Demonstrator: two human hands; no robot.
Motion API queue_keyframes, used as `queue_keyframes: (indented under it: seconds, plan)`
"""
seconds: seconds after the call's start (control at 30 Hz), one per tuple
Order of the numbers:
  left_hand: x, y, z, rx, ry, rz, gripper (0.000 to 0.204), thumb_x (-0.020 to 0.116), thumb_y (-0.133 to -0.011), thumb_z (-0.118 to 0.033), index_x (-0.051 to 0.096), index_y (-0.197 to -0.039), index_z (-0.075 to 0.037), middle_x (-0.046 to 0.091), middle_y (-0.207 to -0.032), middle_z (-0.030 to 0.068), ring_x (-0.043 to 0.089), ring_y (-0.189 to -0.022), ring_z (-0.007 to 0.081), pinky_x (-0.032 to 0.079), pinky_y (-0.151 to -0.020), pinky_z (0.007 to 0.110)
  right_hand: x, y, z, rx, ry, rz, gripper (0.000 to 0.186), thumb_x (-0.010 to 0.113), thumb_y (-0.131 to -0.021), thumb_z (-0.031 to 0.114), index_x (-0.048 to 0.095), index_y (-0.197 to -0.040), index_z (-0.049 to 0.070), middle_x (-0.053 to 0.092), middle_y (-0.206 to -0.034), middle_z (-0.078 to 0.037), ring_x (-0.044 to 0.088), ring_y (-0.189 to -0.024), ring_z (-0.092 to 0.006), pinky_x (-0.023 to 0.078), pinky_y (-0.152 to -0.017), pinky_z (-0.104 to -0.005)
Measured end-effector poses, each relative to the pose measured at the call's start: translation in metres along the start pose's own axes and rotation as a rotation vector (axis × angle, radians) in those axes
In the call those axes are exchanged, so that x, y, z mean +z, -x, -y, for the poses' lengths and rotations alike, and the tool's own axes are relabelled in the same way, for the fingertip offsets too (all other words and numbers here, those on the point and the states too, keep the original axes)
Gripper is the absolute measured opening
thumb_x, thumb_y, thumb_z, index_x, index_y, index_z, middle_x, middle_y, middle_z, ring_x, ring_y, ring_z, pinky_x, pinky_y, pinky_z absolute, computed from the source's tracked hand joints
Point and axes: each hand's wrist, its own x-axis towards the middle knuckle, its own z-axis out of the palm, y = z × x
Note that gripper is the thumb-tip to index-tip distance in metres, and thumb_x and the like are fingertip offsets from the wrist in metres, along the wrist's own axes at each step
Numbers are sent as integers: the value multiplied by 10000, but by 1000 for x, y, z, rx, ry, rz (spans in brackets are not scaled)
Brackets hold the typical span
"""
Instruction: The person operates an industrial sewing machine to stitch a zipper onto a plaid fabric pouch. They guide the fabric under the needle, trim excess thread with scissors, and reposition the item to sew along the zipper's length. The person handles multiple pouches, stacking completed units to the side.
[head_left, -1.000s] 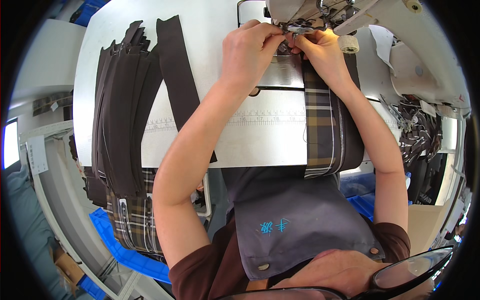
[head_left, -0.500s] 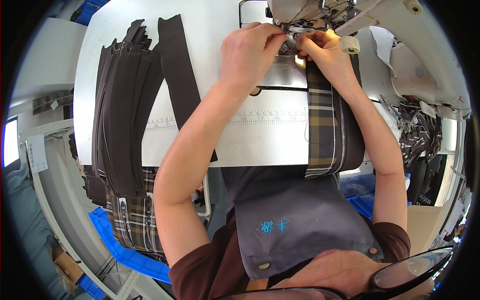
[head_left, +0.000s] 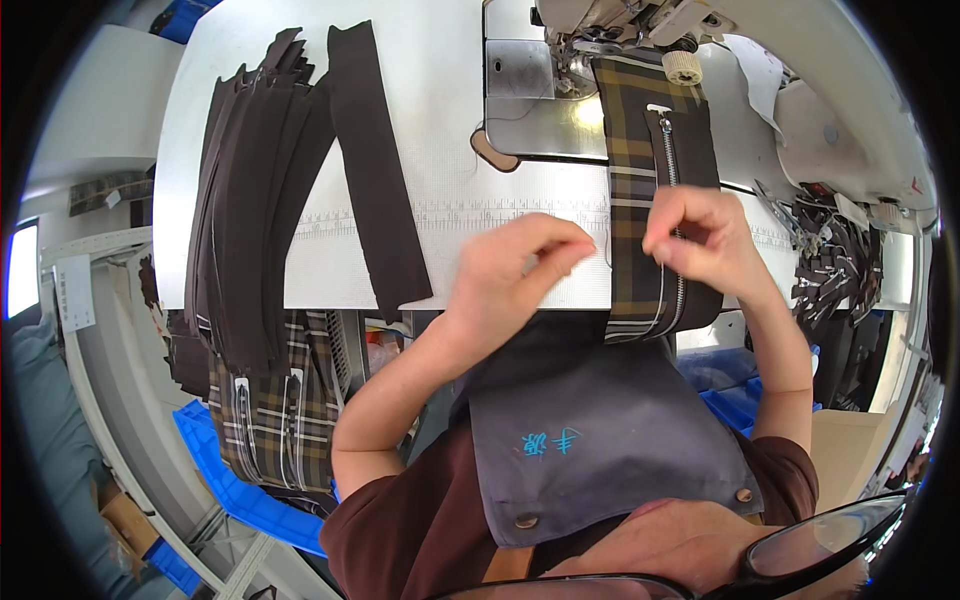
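A plaid fabric piece (head_left: 630,140) in brown, black and white lies under the sewing machine (head_left: 640,22) and runs down over the table's front edge. A metal zipper (head_left: 672,165) is set along its dark right side. My left hand (head_left: 520,275) hovers left of the fabric, thumb and fingertips pinched together and slightly blurred. Over the zipper, my right hand (head_left: 705,240) makes a similar pinch. Anything between either hand's fingertips is too fine to make out. A thin loose thread (head_left: 608,255) shows at the fabric's left edge.
A thick stack of dark fabric strips (head_left: 245,210) hangs over the table's front edge at left, beside a single dark strip (head_left: 378,170). Below are plaid zippered pieces (head_left: 270,430) and a blue bin (head_left: 245,515). Tangled dark scraps (head_left: 840,255) sit at far right.
Both hands have come away from the machine's needle area toward me, the left one down beside the fabric, the right one over the zipper. The fabric's top and zipper end are now uncovered.
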Motion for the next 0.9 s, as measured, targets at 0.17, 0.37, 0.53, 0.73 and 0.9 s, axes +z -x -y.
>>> queue_keyframes:
  seconds: [0.17,0.37,0.53,0.73,0.9]
  plan:
    - [-8,-6,6,52,-50,-97,139,682,-805,-46,662,-934,2,640,-756,40,586,-667,79,453,-594,226,-1,-42,-9,-167,444,-239,148,589,-858,135,639,-898,1,633,-796,-15,544,-652,-65,438,-598,-218]
    - [-22,-84,23,182,-523,-260,183,676,-793,-162,681,-932,-44,634,-771,50,578,-645,164,467,-614,290,-15,-89,-18,103,-147,-304,283,590,-882,164,617,-1092,-24,667,-904,-82,620,-676,-85,492,-574,-195]
    - [-16,-112,35,210,-643,-75,167,639,-801,-196,676,-902,-68,610,-823,58,575,-667,231,473,-622,341,-22,-89,-23,123,-157,-359,264,593,-894,162,613,-1081,-22,664,-920,-96,630,-664,-90,506,-557,-196]
    - [0,-57,27,369,-599,-6,86,620,-810,-131,656,-864,-74,600,-828,66,611,-755,265,483,-643,377,-13,-73,-17,249,-483,-185,239,601,-894,173,616,-1035,-19,641,-764,-35,575,-563,-76,474,-539,-192]
    - [-8,-81,27,822,-657,-170,115,616,-817,-88,640,-927,-63,634,-933,71,636,-866,252,513,-735,332,9,-34,-5,20,291,-156,132,557,-884,86,662,-908,10,532,-687,4,493,-630,-78,428,-587,-228]
